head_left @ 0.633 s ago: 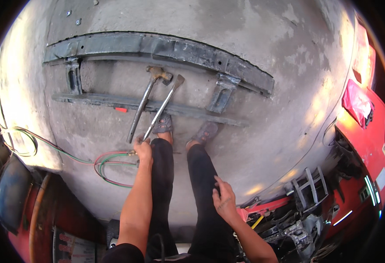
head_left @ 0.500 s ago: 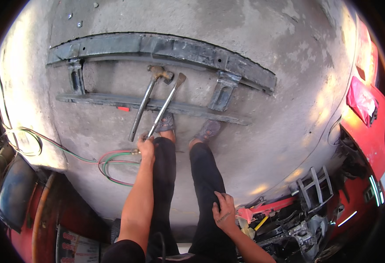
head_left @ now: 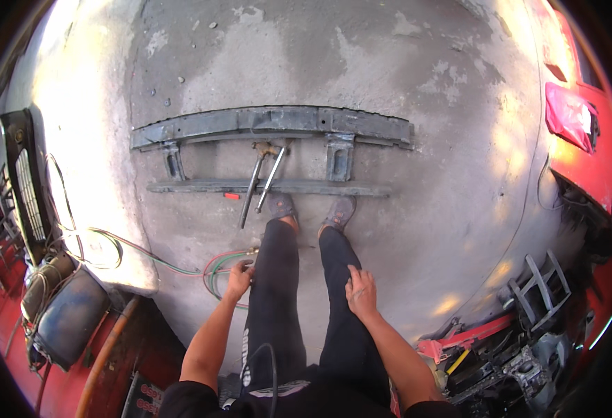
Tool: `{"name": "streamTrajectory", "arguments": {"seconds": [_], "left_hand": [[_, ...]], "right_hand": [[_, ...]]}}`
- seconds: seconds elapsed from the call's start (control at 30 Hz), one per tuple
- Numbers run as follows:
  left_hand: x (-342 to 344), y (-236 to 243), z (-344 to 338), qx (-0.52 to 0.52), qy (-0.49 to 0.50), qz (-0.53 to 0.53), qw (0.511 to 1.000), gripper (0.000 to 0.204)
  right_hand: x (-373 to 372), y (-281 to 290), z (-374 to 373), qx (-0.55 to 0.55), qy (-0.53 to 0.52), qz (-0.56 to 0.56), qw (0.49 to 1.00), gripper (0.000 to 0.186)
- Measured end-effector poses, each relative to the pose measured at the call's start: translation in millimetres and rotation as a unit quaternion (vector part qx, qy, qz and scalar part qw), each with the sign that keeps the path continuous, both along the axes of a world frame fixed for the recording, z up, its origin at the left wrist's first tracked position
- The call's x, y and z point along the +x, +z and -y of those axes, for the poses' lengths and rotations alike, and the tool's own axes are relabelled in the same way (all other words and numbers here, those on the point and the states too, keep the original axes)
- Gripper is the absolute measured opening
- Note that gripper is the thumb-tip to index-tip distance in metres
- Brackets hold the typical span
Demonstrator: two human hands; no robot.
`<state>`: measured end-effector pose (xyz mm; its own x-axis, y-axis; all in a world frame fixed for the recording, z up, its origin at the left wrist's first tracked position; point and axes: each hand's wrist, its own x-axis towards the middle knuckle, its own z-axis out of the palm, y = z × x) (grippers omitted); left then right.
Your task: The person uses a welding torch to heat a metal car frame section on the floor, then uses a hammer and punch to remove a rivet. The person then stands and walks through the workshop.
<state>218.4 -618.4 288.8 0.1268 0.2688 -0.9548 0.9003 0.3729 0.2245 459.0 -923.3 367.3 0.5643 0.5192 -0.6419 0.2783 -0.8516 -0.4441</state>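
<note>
Chisel point(head_left: 271, 177) lies across lower bar point(head_left: 334, 188), beside hammer point(head_left: 251, 188). Left hand point(head_left: 239, 280) empty, fingers loosely curled, beside left leg point(head_left: 278, 279). Right hand point(head_left: 362, 291) empty, fingers half open, at right leg point(head_left: 335, 272).

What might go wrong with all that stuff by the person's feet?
The hammer and long metal tool lie across the narrow metal strip; a bump might knock them against the left shoe. Stepping forward, a foot could catch on that strip. The looped red and green hoses beside the left leg might trip someone stepping sideways.
</note>
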Motion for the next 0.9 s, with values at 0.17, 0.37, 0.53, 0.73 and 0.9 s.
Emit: {"name": "streamTrajectory", "arguments": {"seconds": [0.17,0.37,0.53,0.73,0.9], "left_hand": [[-16.8,159.0,11.8,-0.008,0.076,0.005,0.997,0.035],[-82.8,250.0,83.3,-0.021,0.113,-0.087,0.99,0.03],[-181.0,218.2,172.9,-0.148,0.261,0.022,0.954,0.031],[-166.7,254.5,228.2,-0.124,0.186,0.235,0.946,0.037],[-169.5,272.1,258.8,0.003,0.045,0.155,0.987,0.036]], "right_hand": [[30.6,71.0,11.9,-0.039,-0.051,-0.015,0.998,0.052],[84.8,143.4,50.1,-0.029,-0.213,-0.14,0.967,0.051],[101.7,133.3,136.9,-0.097,-0.173,-0.13,0.971,0.045],[121.0,118.7,175.0,-0.053,-0.104,-0.08,0.99,0.046],[142.4,149.1,129.4,0.008,-0.064,-0.107,0.992,0.045]]}}
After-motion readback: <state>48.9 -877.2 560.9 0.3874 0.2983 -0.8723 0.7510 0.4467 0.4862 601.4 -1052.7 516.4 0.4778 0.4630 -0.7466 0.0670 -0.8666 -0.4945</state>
